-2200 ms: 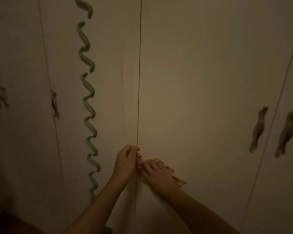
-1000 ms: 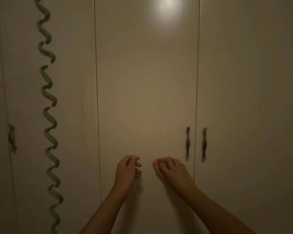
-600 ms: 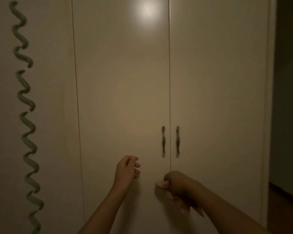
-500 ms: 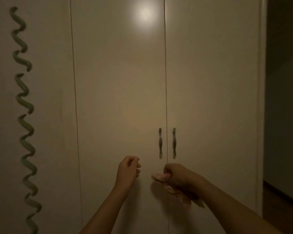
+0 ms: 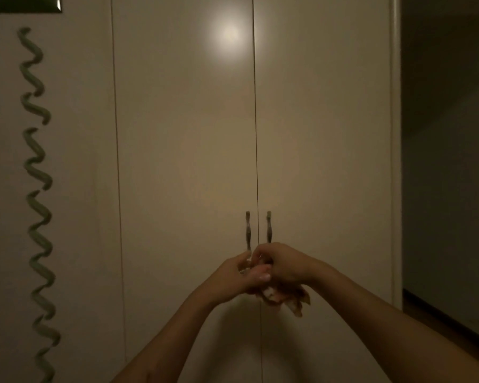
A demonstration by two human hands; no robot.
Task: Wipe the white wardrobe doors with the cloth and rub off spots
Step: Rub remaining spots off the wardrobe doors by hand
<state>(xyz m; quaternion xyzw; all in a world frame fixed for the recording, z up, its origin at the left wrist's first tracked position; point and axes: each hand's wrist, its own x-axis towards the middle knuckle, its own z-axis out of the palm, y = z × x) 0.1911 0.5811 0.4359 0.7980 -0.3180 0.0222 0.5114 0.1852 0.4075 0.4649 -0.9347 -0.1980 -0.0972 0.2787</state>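
Both hands met in front of the white wardrobe doors (image 5: 186, 161), just below the two handles (image 5: 248, 230); the right hand (image 5: 284, 265) squeezed the crumpled cloth (image 5: 285, 298); the left hand (image 5: 239, 275) pinched its top edge

hands (image 5: 260, 268) before door seam — handles (image 5: 248, 230) just above | cloth (image 5: 288, 297) beneath
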